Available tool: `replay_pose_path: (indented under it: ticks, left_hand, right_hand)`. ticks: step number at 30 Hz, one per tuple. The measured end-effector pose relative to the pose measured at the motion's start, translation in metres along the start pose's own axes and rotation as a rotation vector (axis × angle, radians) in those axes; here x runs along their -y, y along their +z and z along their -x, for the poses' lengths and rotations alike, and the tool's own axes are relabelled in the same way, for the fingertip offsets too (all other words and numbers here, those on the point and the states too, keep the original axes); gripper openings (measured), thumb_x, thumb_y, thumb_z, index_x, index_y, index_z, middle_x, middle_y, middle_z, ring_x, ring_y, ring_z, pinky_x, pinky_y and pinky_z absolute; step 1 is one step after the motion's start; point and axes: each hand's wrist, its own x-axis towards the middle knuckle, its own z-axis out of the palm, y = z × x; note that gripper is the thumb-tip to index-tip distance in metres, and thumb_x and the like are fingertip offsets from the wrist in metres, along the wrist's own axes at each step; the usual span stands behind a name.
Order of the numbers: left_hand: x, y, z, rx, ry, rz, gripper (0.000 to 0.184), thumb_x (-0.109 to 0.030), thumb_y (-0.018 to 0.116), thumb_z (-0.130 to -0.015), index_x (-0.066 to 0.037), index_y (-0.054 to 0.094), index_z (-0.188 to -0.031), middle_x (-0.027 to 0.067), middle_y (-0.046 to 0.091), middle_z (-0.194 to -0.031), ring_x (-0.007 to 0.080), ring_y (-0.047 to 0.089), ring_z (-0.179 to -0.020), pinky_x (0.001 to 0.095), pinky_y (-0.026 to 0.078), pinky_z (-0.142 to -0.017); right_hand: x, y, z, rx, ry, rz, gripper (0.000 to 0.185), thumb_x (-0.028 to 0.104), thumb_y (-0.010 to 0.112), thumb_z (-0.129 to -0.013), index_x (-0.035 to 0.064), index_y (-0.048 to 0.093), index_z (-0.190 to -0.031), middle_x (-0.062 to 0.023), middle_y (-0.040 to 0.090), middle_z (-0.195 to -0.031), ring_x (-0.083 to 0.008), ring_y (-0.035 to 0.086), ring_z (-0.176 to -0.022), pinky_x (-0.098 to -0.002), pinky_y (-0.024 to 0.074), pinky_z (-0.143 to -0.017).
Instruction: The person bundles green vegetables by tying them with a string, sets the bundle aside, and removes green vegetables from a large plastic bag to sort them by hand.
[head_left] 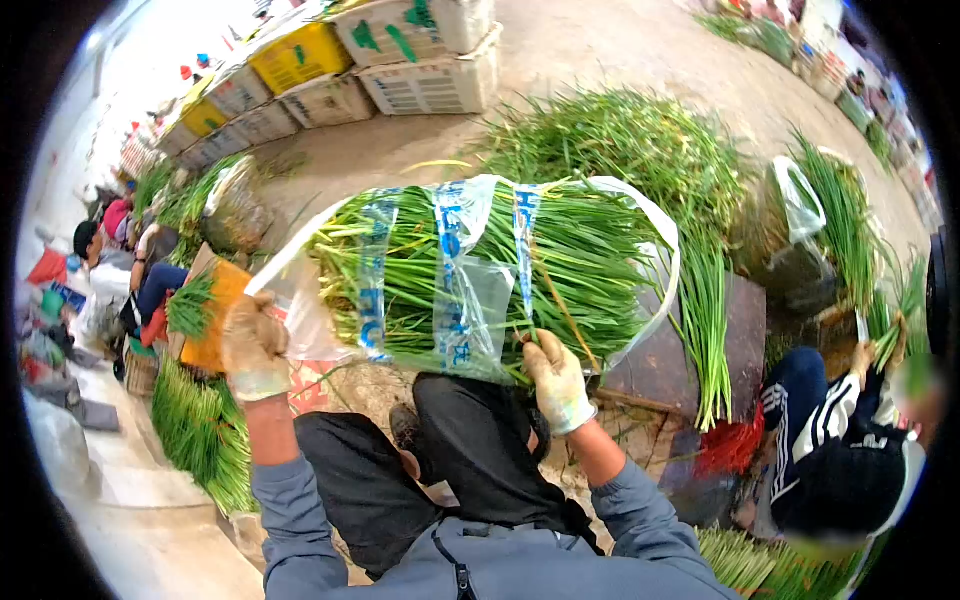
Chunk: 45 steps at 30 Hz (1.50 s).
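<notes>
A clear plastic bag (462, 322) with blue print and white handles is stretched out over my lap, filled with long green chives (590, 270) lying sideways. Gloved, my left hand (255, 348) is closed on the bag's left handle end. My right hand (558, 385), also gloved, pinches the near edge of the bag, with a few chive leaves by the fingertips. A thin yellowish stalk (565, 310) lies slanted across the chives near my right hand.
A large heap of chives (610, 140) lies ahead, some spilling onto a dark board (650, 368). Crates (425, 85) stand at the back left. A co-worker (840, 460) bends at the right beside filled bags (790, 245). Bundled chives (200, 430) lie at left; others sit beyond.
</notes>
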Motion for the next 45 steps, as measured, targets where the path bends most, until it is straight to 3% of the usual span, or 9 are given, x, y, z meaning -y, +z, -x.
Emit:
replay_pose_path:
  ticks: [10, 15, 18, 26, 31, 34, 36, 40, 45]
  left_hand:
    - [0.045, -0.051, -0.035, -0.11, -0.153, 0.343, 0.028, -0.027, 0.06, -0.096, 0.001, 0.065, -0.097, -0.0058, 0.035, -0.051, 0.0067, 0.027, -0.04, 0.0253, 0.024, -0.04]
    - [0.045, -0.051, -0.036, -0.026, -0.085, 0.404, 0.031, -0.028, 0.058, -0.099, 0.003, 0.063, -0.097, -0.0053, 0.035, -0.05, 0.0076, 0.025, -0.038, 0.026, 0.024, -0.039]
    - [0.067, -0.064, -0.05, -0.122, -0.024, 0.327, 0.025, -0.022, 0.06, -0.096, 0.002, 0.066, -0.095, -0.0043, 0.043, -0.052, 0.0064, 0.036, -0.038, 0.0248, 0.027, -0.036]
    - [0.131, -0.123, -0.182, -0.451, -0.113, 0.182, 0.026, -0.023, 0.053, -0.091, -0.006, 0.072, -0.1, 0.0063, 0.06, -0.069, 0.0188, 0.053, -0.051, 0.0358, 0.04, -0.045]
    - [0.104, -0.119, -0.157, -0.344, -0.359, 0.135, 0.031, -0.026, 0.052, -0.088, -0.006, 0.072, -0.1, 0.0111, 0.066, -0.076, 0.0215, 0.058, -0.057, 0.0361, 0.049, -0.058]
    - [0.061, -0.114, -0.128, -0.084, -0.257, -0.455, 0.033, -0.028, 0.056, -0.088, -0.006, 0.067, -0.11, 0.0136, 0.068, -0.087, 0.0253, 0.063, -0.069, 0.0377, 0.052, -0.067]
    - [0.063, -0.092, -0.116, -0.454, 0.528, -1.196, 0.039, -0.029, 0.059, -0.089, -0.008, 0.061, -0.121, 0.0172, 0.067, -0.109, 0.0301, 0.065, -0.095, 0.0406, 0.052, -0.087]
    - [0.052, 0.01, -0.127, 0.056, 0.89, -1.138, 0.04, -0.026, 0.054, -0.092, -0.008, 0.056, -0.128, 0.0193, 0.06, -0.13, 0.0341, 0.055, -0.123, 0.0457, 0.045, -0.102]
    - [0.135, 0.069, -0.179, 0.413, 0.047, -1.26, 0.04, -0.034, 0.044, -0.094, -0.006, 0.066, -0.115, 0.0206, 0.067, -0.115, 0.0399, 0.063, -0.108, 0.0507, 0.048, -0.096]
  right_hand:
    - [0.107, 0.114, -0.004, -0.053, -0.91, 0.77, 0.038, 0.012, 0.072, -0.085, 0.0031, 0.061, -0.121, -0.0166, 0.066, -0.104, -0.0336, 0.065, -0.088, -0.0437, 0.0559, -0.073]
    - [0.04, 0.227, -0.054, 0.184, 0.033, 0.926, 0.063, 0.039, 0.068, -0.086, -0.0056, 0.054, -0.128, -0.0277, 0.066, -0.115, -0.0364, 0.064, -0.108, -0.0392, 0.0483, -0.095]
    - [-0.036, 0.253, -0.069, 0.011, -0.426, 0.591, 0.049, 0.027, 0.074, -0.086, -0.003, 0.058, -0.122, -0.0096, 0.068, -0.097, -0.0209, 0.064, -0.079, -0.0319, 0.052, -0.074]
    - [0.04, 0.17, -0.048, -0.017, 0.197, -0.217, 0.019, 0.03, 0.062, -0.097, 0.0117, 0.058, -0.092, 0.0026, 0.048, -0.073, -0.0104, 0.041, -0.055, -0.0259, 0.0313, -0.047]
    - [0.102, 0.087, -0.073, 0.262, 0.078, 0.346, 0.028, 0.036, 0.058, -0.099, 0.0099, 0.059, -0.088, 0.0046, 0.047, -0.07, -0.0085, 0.039, -0.054, -0.025, 0.0301, -0.048]
    - [0.193, 0.146, -0.07, 0.463, -0.328, 0.929, 0.032, 0.033, 0.056, -0.097, 0.0041, 0.06, -0.084, -0.0064, 0.052, -0.067, -0.0187, 0.049, -0.059, -0.0334, 0.0401, -0.057]
    - [0.208, 0.18, -0.072, 0.641, -0.573, 1.114, 0.032, 0.031, 0.056, -0.096, 0.0011, 0.06, -0.086, -0.0151, 0.056, -0.069, -0.0292, 0.055, -0.064, -0.0394, 0.0457, -0.063]
    - [0.222, 0.222, -0.084, 0.779, -0.629, 1.364, 0.035, 0.034, 0.062, -0.094, 0.0004, 0.061, -0.084, -0.0201, 0.06, -0.072, -0.0362, 0.06, -0.067, -0.0436, 0.0479, -0.064]
    - [0.245, 0.166, -0.156, 0.992, -0.682, 1.434, 0.026, 0.03, 0.064, -0.089, 0.0064, 0.073, -0.096, -0.0157, 0.072, -0.086, -0.0314, 0.07, -0.077, -0.0404, 0.0567, -0.071]
